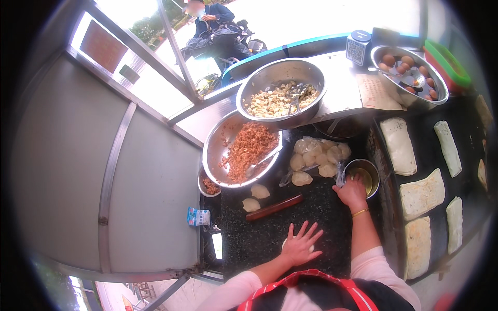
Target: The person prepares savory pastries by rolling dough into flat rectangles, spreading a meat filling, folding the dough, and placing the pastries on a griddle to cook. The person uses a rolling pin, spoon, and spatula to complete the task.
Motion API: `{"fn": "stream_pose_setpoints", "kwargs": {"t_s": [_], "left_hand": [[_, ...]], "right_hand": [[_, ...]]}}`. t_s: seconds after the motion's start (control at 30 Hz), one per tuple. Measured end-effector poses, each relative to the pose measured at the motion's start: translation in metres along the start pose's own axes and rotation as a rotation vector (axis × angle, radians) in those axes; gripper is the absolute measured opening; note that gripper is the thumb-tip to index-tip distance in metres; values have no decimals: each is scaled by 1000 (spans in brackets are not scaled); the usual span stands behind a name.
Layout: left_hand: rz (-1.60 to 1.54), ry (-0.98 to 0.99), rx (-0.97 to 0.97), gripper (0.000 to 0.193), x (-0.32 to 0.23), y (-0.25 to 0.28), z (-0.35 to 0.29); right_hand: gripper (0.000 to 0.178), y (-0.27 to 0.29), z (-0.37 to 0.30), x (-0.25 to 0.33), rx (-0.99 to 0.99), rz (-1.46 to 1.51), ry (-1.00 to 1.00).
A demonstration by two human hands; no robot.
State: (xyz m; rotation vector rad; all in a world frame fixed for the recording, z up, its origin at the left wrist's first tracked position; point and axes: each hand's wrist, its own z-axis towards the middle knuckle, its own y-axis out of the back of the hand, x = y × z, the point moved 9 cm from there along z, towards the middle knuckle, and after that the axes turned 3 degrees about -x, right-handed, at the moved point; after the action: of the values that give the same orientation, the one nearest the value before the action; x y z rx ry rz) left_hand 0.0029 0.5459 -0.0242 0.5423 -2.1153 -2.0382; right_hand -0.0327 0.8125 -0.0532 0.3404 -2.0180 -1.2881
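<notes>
My left hand (301, 248) lies flat with fingers spread on a pale piece of dough (285, 243) on the dark speckled counter. Only the edges of that dough show beneath the palm. To the right, my right hand (353, 193) reaches over the rim of a metal pot (374, 172) that holds yellowish oil (368, 181). Its fingers point down into the pot, tips partly hidden, and no tool shows in them. A brown rolling pin (275, 207) rests beyond my left hand, close to two dough pieces (256, 198). Several more dough pieces (313, 152) sit in clear plastic by the pot.
Steel bowls hold reddish filling (248, 150), a pale chopped filling (280, 100) and eggs (407, 61). On the right, a dark griddle (430, 150) carries several flat breads (422, 194). A grey panel (150, 192) bounds the left side. Outside, a person (215, 14) sits on a scooter.
</notes>
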Motion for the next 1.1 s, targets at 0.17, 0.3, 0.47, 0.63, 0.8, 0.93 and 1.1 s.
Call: {"fn": "stream_pose_setpoints", "kwargs": {"t_s": [0.17, 0.3, 0.47, 0.63, 0.8, 0.93, 1.1], "left_hand": [[-6, 6, 5, 77, 1, 0, -6], [4, -8, 3, 77, -1, 2, -7], [64, -12, 104, 80, -13, 7, 0], [-386, 49, -24, 73, 33, -19, 14], [-443, 758, -192, 62, 93, -8, -40], [-672, 679, 23, 40, 101, -44, -28], [-1211, 922, -78, 28, 75, 19, -112]], "right_hand": [[81, -5, -3, 3, -12, -1, 10], [78, -9, -2, -1, -80, -18, 39], [80, -44, 1, -9, 36, 5, 28], [83, -22, 48, -21, -64, 208, 24], [68, -3, 20, -47, -84, 36, -101], [47, 17, 48, -77, -269, 200, 6], [28, 61, -94, 18, -380, 657, 229]]}}
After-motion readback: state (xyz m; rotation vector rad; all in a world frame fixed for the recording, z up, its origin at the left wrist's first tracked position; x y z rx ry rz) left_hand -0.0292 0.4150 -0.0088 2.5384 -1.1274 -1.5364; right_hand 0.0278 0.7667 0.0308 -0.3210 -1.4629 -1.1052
